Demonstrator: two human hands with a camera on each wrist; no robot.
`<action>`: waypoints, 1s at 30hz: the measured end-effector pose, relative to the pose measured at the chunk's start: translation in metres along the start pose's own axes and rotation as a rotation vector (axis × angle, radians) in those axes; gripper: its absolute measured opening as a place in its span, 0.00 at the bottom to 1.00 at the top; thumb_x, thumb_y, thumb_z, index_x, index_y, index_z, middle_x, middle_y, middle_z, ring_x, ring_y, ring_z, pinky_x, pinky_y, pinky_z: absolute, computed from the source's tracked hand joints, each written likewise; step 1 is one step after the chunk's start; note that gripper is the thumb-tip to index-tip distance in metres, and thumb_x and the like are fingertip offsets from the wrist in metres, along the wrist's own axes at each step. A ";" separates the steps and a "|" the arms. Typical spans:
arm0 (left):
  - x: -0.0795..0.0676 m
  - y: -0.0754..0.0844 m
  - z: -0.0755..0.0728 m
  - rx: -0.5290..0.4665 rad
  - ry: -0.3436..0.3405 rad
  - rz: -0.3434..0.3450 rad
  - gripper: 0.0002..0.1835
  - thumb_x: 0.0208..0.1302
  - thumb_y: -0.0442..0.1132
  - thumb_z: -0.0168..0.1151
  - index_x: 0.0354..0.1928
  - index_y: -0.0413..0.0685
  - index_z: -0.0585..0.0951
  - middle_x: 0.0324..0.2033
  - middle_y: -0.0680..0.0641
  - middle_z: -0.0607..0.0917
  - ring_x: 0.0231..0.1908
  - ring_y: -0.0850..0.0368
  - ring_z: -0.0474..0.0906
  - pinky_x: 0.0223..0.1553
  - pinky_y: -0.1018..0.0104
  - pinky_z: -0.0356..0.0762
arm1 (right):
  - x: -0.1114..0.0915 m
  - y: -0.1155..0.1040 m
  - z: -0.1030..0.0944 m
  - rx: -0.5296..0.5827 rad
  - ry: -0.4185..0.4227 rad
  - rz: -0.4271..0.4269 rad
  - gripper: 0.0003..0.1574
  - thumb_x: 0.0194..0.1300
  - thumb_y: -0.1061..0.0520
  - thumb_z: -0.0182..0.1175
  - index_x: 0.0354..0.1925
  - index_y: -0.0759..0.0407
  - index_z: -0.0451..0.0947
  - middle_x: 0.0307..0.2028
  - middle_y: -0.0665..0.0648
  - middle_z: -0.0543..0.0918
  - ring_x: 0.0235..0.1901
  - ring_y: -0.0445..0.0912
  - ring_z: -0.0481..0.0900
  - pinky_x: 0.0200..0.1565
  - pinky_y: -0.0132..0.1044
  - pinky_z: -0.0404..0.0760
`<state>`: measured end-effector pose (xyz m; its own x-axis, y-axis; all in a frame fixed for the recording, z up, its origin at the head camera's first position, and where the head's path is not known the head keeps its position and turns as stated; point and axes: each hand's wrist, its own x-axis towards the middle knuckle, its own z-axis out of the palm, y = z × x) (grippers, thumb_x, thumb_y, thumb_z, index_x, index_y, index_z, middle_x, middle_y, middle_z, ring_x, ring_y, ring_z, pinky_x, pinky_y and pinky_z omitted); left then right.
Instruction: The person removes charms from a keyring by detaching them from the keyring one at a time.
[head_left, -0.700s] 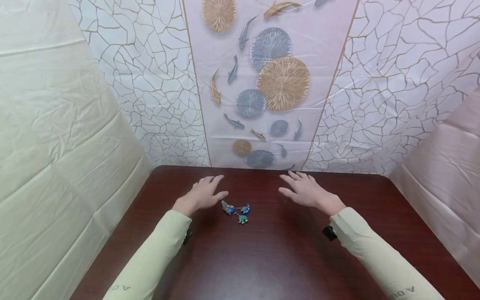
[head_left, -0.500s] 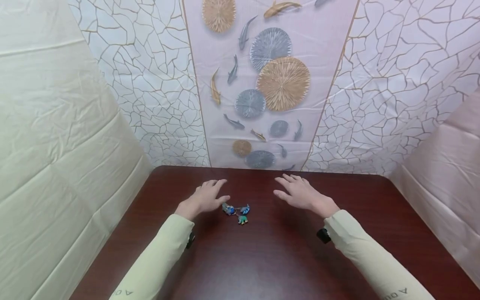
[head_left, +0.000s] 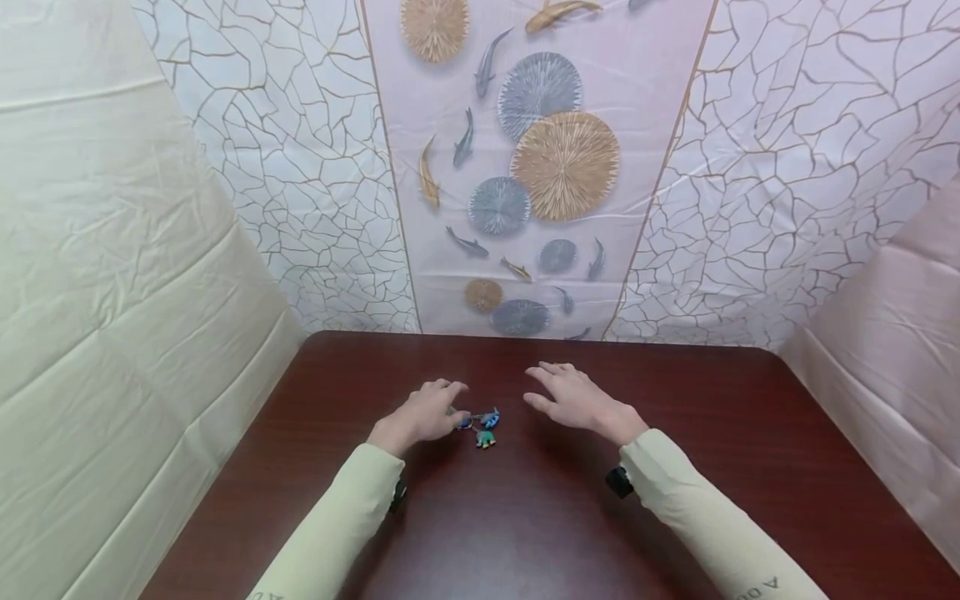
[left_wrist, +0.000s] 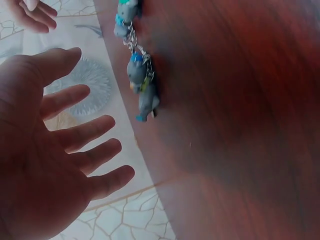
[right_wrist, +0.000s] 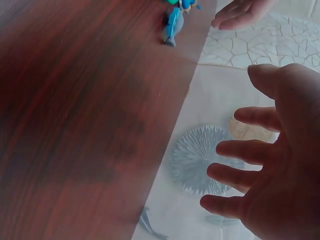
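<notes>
A bunch of small figure keychains [head_left: 486, 437] lies on the dark red-brown table, joined by metal chains; the figures are grey with blue and green parts. Above its left end hovers my left hand [head_left: 426, 414], fingers spread, its thumb hiding part of a grey and blue figure in the head view. The left wrist view shows a gap between that hand and the grey figures [left_wrist: 137, 75]. My right hand [head_left: 581, 402] is held in the air to the right of the keychains, fingers apart and holding nothing. A blue and grey figure [right_wrist: 172, 27] appears in the right wrist view.
The table [head_left: 480, 533] has rounded far corners. Behind it hangs a cloth [head_left: 517, 200] printed with fish and round leaves. Pale fabric [head_left: 135, 317] encloses the left side, and similar fabric [head_left: 892, 358] the right.
Both hands have moved inward and slightly nearer to the body. The left has come over the left part of the keychains; the right is closer to them. The keychains have stayed put.
</notes>
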<state>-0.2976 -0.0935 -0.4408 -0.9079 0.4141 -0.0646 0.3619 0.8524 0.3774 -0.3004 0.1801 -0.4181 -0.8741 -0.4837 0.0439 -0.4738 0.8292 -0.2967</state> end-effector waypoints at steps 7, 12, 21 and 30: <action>0.003 0.004 0.013 0.054 0.020 0.010 0.19 0.68 0.49 0.59 0.57 0.50 0.79 0.56 0.45 0.78 0.57 0.47 0.71 0.58 0.47 0.73 | 0.007 -0.010 0.014 0.026 -0.018 0.016 0.35 0.72 0.43 0.54 0.69 0.57 0.66 0.70 0.65 0.66 0.71 0.61 0.62 0.68 0.59 0.63; 0.005 0.005 0.021 0.112 0.037 -0.010 0.16 0.67 0.49 0.61 0.53 0.51 0.81 0.53 0.45 0.80 0.54 0.47 0.72 0.56 0.48 0.74 | 0.014 -0.019 0.025 0.055 -0.030 -0.001 0.31 0.72 0.45 0.54 0.67 0.58 0.69 0.68 0.64 0.69 0.69 0.60 0.65 0.67 0.58 0.66; 0.005 0.009 0.030 0.172 0.063 -0.016 0.12 0.66 0.48 0.61 0.47 0.52 0.82 0.46 0.45 0.80 0.48 0.47 0.72 0.51 0.48 0.76 | 0.026 -0.031 0.049 0.105 -0.021 -0.050 0.25 0.71 0.49 0.56 0.60 0.60 0.75 0.59 0.60 0.78 0.60 0.56 0.72 0.62 0.52 0.72; 0.005 0.011 0.041 0.229 0.135 -0.031 0.12 0.69 0.48 0.58 0.47 0.51 0.81 0.45 0.43 0.80 0.50 0.41 0.74 0.49 0.44 0.74 | 0.036 -0.042 0.069 0.101 0.030 -0.068 0.15 0.70 0.52 0.57 0.49 0.58 0.80 0.50 0.59 0.81 0.50 0.54 0.73 0.51 0.47 0.76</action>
<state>-0.2893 -0.0691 -0.4752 -0.9337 0.3535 0.0562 0.3579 0.9203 0.1577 -0.3050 0.1086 -0.4700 -0.8438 -0.5281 0.0949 -0.5202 0.7617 -0.3863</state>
